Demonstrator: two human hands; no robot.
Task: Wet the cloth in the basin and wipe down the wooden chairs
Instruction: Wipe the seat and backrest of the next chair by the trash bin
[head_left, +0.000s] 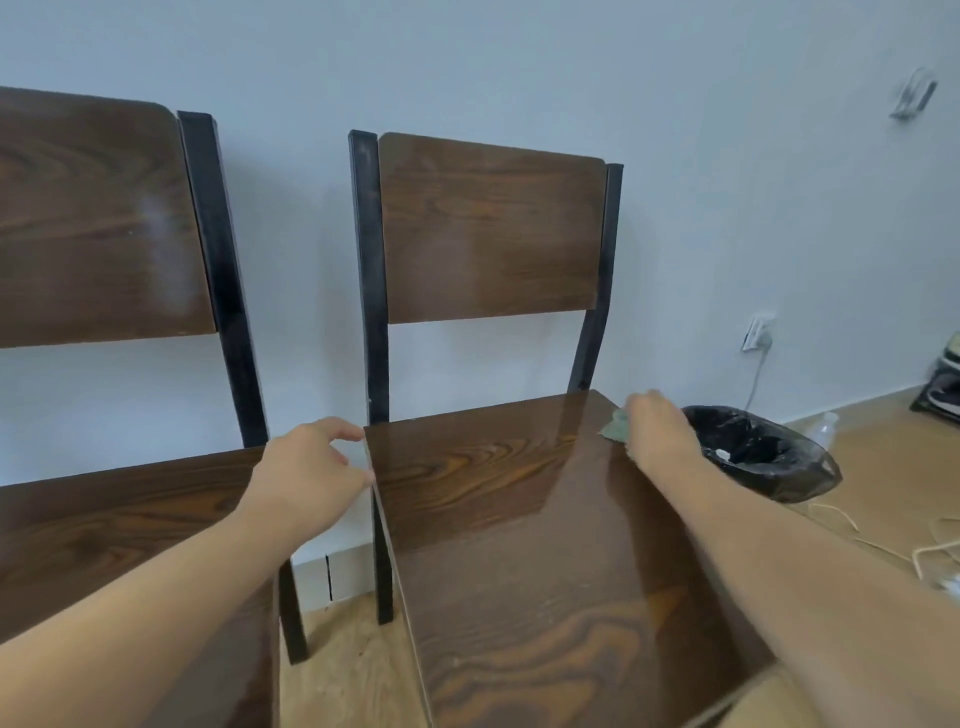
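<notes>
Two dark wooden chairs with black metal frames stand against the pale wall. The right chair (493, 234) has a glossy, wet-looking seat (519, 519). My right hand (660, 428) presses a small greenish cloth (615, 428) on the seat's far right corner; most of the cloth is hidden under the hand. My left hand (311, 467) grips the seat's far left corner, fingers curled over its edge. The left chair (104, 234) stands close beside it, partly cut off by the frame. No basin is in view.
A bin with a black liner (758, 452) sits on the wooden floor right of the chair. A plastic bottle (826, 426) lies behind it. Loose cords (883, 545) trail on the floor; a wall socket with a plug (756, 332) and shoes (943, 384) are at right.
</notes>
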